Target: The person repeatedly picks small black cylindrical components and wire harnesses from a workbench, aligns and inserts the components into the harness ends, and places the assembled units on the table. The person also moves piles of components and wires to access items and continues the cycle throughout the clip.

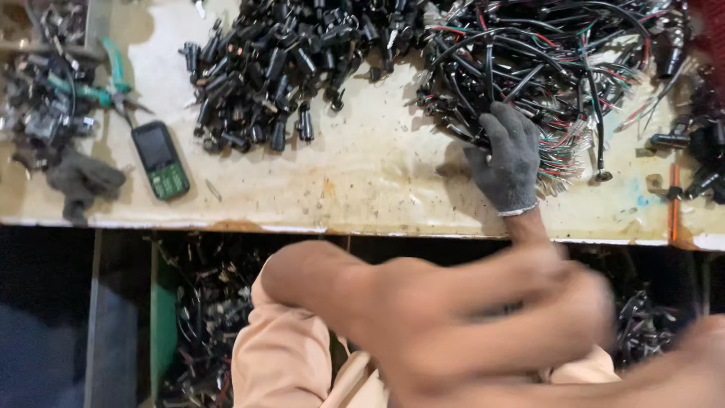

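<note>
The bundle of wires (529,68) lies at the tabletop's (362,174) far right; the gloved right hand (507,160) reaches into it, fingers curled on strands. The bare left hand (483,325) is blurred, its grip unclear. A phone (159,159) lies left

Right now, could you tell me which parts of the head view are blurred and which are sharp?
Head view: the bare hand close to the camera is smeared by motion blur; the gloved hand, wire bundle, black connectors and green phone stay sharp.
</note>
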